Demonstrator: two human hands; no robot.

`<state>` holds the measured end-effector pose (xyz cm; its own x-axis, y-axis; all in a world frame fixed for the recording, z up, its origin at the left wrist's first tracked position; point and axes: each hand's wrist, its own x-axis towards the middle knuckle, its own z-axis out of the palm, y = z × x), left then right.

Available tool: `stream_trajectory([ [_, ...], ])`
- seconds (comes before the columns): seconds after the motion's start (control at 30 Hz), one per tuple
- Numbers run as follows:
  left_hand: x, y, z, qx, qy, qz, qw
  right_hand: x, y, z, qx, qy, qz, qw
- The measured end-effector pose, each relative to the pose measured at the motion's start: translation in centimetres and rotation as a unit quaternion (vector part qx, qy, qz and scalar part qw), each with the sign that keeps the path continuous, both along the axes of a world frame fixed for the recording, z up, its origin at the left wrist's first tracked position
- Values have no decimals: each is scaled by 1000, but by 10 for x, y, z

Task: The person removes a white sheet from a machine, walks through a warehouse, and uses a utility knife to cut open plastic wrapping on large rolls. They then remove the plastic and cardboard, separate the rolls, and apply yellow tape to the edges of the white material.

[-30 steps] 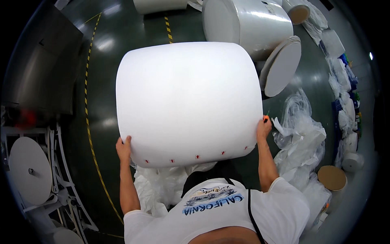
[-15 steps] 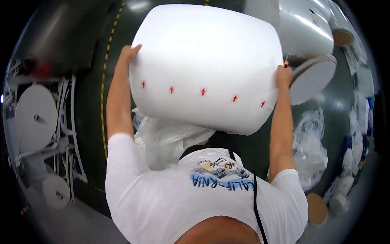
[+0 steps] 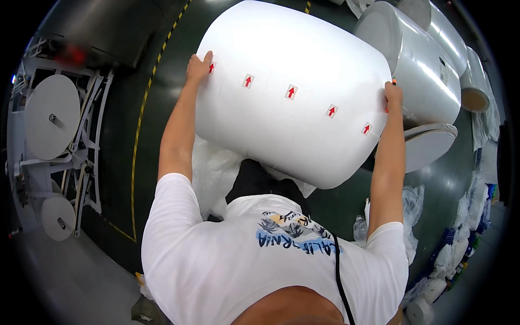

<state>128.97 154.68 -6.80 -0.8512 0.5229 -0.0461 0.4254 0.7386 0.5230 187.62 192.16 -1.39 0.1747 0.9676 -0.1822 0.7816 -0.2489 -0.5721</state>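
A large white roll (image 3: 292, 130) lies on its side before me, with a row of small red arrow stickers (image 3: 291, 91) across its upper face. My left hand (image 3: 199, 67) grips the roll's left edge, thumb up beside the end sticker and the other fingers partly hidden. At the right edge, my right hand (image 3: 394, 95) is closed against the roll. A small orange-and-black tool (image 3: 394, 82) pokes out of that fist; most of it is covered, so its kind is unclear. Crumpled clear plastic film (image 3: 214, 168) lies between the roll and my legs.
Wrapped rolls (image 3: 428, 70) stand close on the right, with round grey-white discs (image 3: 430, 149) beside them. More loose plastic (image 3: 413, 211) lies on the right floor. A machine frame with white discs (image 3: 52, 116) stands left, past a yellow-black floor line (image 3: 142, 111).
The roll has turned away from me, its arrow stickers moving up its face. My left hand has shifted up and right along the edge. My view and body have moved too.
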Motion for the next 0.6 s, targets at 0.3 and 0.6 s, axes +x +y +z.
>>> stream_trajectory([
  [0.3,3,1,-9,85,-15,-34,996,19,10,-14,27,-10,-15,999],
  [0.6,29,-102,-12,172,93,-35,980,27,-51,15,307,-173,94,931],
])
